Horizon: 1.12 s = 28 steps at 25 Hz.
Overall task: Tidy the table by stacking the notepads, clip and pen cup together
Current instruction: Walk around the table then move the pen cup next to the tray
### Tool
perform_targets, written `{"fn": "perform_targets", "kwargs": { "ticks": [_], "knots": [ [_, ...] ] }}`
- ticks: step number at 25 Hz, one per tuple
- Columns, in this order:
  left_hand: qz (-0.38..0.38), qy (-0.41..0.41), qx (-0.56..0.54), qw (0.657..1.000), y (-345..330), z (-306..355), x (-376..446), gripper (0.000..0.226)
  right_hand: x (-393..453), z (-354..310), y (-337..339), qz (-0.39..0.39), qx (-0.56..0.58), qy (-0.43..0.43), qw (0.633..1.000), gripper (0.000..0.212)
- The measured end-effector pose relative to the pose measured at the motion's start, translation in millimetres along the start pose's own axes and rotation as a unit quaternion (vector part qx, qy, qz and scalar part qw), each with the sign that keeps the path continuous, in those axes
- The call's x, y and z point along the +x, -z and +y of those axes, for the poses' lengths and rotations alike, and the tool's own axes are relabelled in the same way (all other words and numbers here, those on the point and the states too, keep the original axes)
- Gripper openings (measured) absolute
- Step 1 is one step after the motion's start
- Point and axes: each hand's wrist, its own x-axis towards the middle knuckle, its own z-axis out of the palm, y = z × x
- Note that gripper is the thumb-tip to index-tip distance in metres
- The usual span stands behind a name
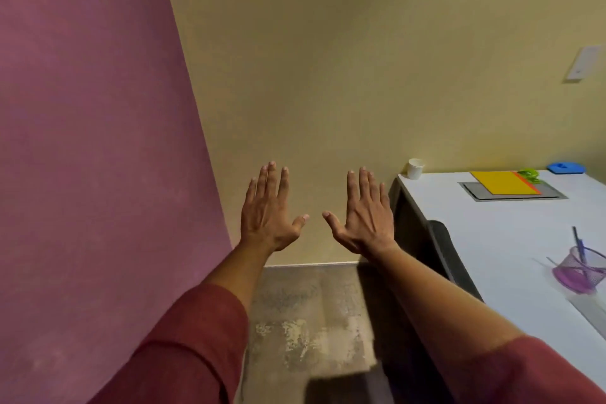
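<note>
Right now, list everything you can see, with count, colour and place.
table: one, white, right side
paper cup: one, white, far left corner of the table
notepads: two visible, yellow lying on orange, on a grey panel at the far side
grey panel: one, set in the tabletop
clip: one, green, at the notepads' far right corner
blue object: one, far edge of the table, kind unclear
pen cup: one, purple mesh, pens inside, near right edge
wall plate: one, white, right wall
left hand: open, fingers straight, raised
right hand: open, raised, left of the table
</note>
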Motion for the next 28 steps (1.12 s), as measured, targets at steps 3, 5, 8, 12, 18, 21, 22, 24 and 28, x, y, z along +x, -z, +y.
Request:
{"fn": "perform_targets", "kwargs": {
  "ticks": [3, 5, 8, 12, 18, 21, 22, 24, 28],
  "knots": [
    [0.003, -0.044, -0.019, 0.999, -22.6, 3.4, 53.0, 0.103, 34.0, 16.2, -15.0, 0.008, -0.013, -0.052, 0.999, 0.099],
    [0.001, -0.070, -0.025, 0.997, -39.5, 9.7, 87.1, 0.103, 55.3, 29.9, -22.8, 0.011, -0.023, -0.076, 0.997, 0.099],
    [0.004, -0.108, -0.036, 0.994, -69.5, 28.2, 138.4, 0.103, 85.8, 59.4, -39.1, 0.025, -0.032, -0.113, 0.993, 0.099],
    [-0.001, -0.161, -0.044, 0.986, -106.6, 68.8, 213.9, 0.103, 135.8, 113.1, -66.5, 0.040, -0.046, -0.169, 0.984, 0.099],
    [-0.010, -0.228, -0.061, 0.972, -144.0, 129.8, 311.1, 0.103, 197.7, 185.3, -86.0, 0.043, -0.066, -0.229, 0.970, 0.100],
    [-0.016, -0.261, -0.081, 0.962, -163.6, 167.7, 346.2, 0.103, 208.8, 222.1, -90.4, 0.035, -0.097, -0.267, 0.958, 0.099],
    [-0.019, -0.275, -0.087, 0.957, -169.8, 181.0, 356.7, 0.103, 211.1, 233.7, -91.5, 0.035, -0.104, -0.283, 0.953, 0.098],
    [-0.028, -0.309, -0.101, 0.945, -181.6, 209.3, 376.4, 0.103, 213.8, 256.4, -94.5, 0.032, -0.116, -0.314, 0.942, 0.098],
    [-0.032, -0.371, -0.129, 0.919, -209.7, 266.0, 413.6, 0.102, 217.6, 298.5, -104.3, 0.033, -0.141, -0.371, 0.917, 0.097]
  ]
}}
